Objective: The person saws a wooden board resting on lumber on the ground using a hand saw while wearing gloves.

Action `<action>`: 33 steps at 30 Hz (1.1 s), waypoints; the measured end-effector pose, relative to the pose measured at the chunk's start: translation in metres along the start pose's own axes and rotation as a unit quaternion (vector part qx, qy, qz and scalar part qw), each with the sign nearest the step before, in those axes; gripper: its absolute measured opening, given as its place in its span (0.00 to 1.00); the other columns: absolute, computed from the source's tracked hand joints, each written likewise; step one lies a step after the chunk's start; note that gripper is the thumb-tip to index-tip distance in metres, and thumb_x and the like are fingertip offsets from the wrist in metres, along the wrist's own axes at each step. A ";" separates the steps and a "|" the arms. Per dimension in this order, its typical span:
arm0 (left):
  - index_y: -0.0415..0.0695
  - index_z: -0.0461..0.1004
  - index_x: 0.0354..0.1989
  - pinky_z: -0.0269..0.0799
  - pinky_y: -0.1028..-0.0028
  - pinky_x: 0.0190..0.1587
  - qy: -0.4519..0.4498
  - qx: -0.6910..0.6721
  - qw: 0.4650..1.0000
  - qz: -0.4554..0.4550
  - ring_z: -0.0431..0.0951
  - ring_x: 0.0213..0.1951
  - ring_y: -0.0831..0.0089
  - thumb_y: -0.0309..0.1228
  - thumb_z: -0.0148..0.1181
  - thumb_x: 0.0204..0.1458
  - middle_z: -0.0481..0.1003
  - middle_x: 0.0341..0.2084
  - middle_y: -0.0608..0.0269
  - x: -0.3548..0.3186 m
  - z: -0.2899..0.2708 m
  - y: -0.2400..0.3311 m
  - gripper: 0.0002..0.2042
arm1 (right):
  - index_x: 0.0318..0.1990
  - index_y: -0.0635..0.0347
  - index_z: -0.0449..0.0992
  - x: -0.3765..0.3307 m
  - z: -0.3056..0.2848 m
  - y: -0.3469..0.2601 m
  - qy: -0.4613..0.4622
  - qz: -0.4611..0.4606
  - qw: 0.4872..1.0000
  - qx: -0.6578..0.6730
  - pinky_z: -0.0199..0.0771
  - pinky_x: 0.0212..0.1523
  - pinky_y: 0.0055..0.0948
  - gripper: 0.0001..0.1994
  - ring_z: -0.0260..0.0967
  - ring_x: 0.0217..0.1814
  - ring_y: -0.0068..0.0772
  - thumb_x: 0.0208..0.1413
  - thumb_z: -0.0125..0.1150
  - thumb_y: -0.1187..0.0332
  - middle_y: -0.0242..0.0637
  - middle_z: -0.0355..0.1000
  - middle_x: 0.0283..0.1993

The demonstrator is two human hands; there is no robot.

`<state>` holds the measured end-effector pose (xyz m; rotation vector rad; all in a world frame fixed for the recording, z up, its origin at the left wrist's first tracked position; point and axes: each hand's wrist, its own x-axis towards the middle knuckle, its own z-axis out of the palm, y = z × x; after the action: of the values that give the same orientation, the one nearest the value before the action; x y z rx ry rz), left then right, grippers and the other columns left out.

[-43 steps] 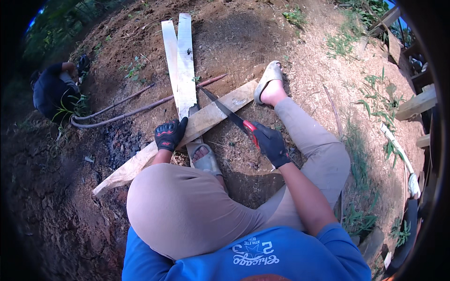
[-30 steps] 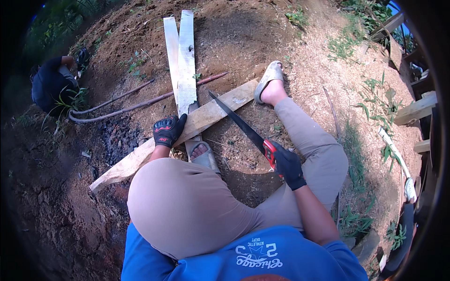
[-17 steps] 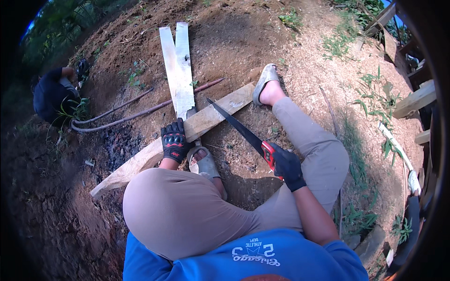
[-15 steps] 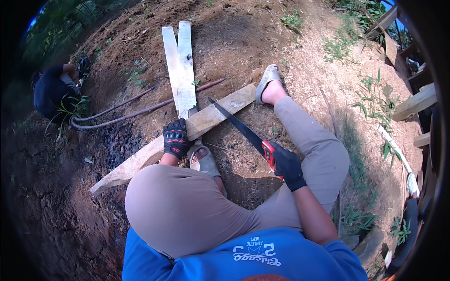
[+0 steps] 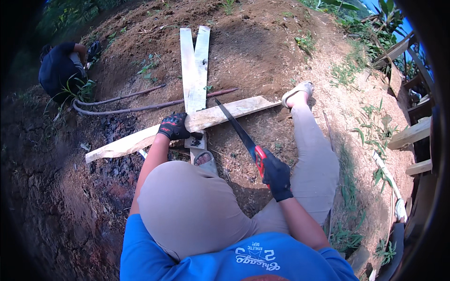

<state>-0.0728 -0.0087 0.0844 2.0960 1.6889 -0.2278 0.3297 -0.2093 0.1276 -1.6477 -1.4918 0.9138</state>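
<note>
A long wooden plank (image 5: 229, 112) lies slantwise across two pale boards (image 5: 200, 70) on the ground. My left hand (image 5: 173, 126), in a black glove with red marks, is closed over the plank left of the crossing. In my right hand (image 5: 275, 172), also in a black glove, is the red handle of a handsaw (image 5: 240, 131). Its dark blade points up and left, with the tip over the plank's far edge. Whether the teeth touch the wood I cannot tell. My right foot (image 5: 298, 95), in a clog, is at the plank's right end; my left foot (image 5: 205, 159) is by the boards.
Two long sticks (image 5: 136, 107) lie on the soil to the left, by dark charred bits. Another person (image 5: 58, 70) sits farther left. Timber beams (image 5: 412, 133) and a pale pole (image 5: 386, 171) line the right side. Sawdust covers much of the ground.
The plank has turned to lie more level across the view. My right leg has stretched farther out, and my left arm now reaches farther forward. The saw stays in my right hand.
</note>
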 end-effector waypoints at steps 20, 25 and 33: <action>0.43 0.72 0.66 0.73 0.52 0.66 0.057 0.058 0.995 0.054 0.77 0.62 0.46 0.48 0.75 0.45 0.79 0.57 0.44 0.007 0.021 -0.010 0.39 | 0.69 0.55 0.79 -0.014 -0.015 0.003 -0.020 0.116 0.992 0.034 0.78 0.38 0.36 0.23 0.80 0.33 0.32 0.71 0.60 0.60 0.43 0.82 0.33; 0.44 0.73 0.64 0.74 0.53 0.65 0.062 0.080 0.994 0.051 0.78 0.62 0.46 0.46 0.76 0.44 0.79 0.56 0.46 0.004 0.013 -0.004 0.37 | 0.70 0.56 0.78 -0.009 0.004 0.006 -0.017 0.052 0.998 0.022 0.78 0.40 0.35 0.23 0.81 0.34 0.34 0.71 0.61 0.60 0.43 0.82 0.35; 0.43 0.71 0.66 0.75 0.53 0.65 0.036 0.115 0.990 0.070 0.79 0.60 0.46 0.44 0.75 0.44 0.78 0.57 0.44 0.006 0.003 0.007 0.39 | 0.70 0.56 0.78 0.067 0.074 0.041 0.006 0.025 0.997 0.067 0.79 0.44 0.39 0.24 0.83 0.38 0.38 0.72 0.60 0.58 0.45 0.84 0.39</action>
<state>-0.0647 -0.0060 0.0814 2.4070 1.6125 -0.3200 0.2907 -0.1415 0.0530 -1.5971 -1.3569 1.0073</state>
